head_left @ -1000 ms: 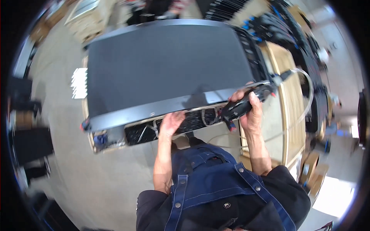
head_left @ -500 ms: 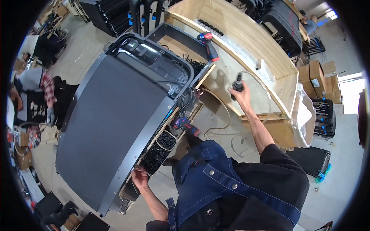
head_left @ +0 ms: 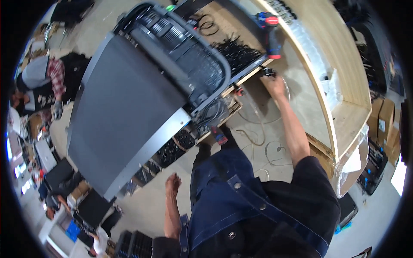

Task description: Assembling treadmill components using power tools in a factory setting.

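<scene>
My right hand (head_left: 276, 86) is closed around a dark, hand-sized air tool (head_left: 268, 72) with a hose on it, held by the corner of a parts tray. My left hand (head_left: 173, 183) hangs above the floor with curled fingers; what they hold, if anything, is hidden. Before me lies what looks like a treadmill (head_left: 124, 107), with a wide dark belt, grey side rails and a black plastic housing at its far end. Black screws or similar small parts fill bins (head_left: 183, 139) along its near side. A cordless driver (head_left: 218, 135) hangs close to those bins.
Another cordless driver (head_left: 271, 36) rests on the rim of the parts tray (head_left: 241, 19), which holds black parts and rings. A large wooden crate (head_left: 350, 114) stands to the right. Thin hoses (head_left: 258, 139) loop over the floor. A co-worker in a checked sleeve (head_left: 56, 75) works at left.
My right hand has moved with the air tool toward the parts tray corner. My left hand has left the small bins and drawn back toward me. The view has shifted.
</scene>
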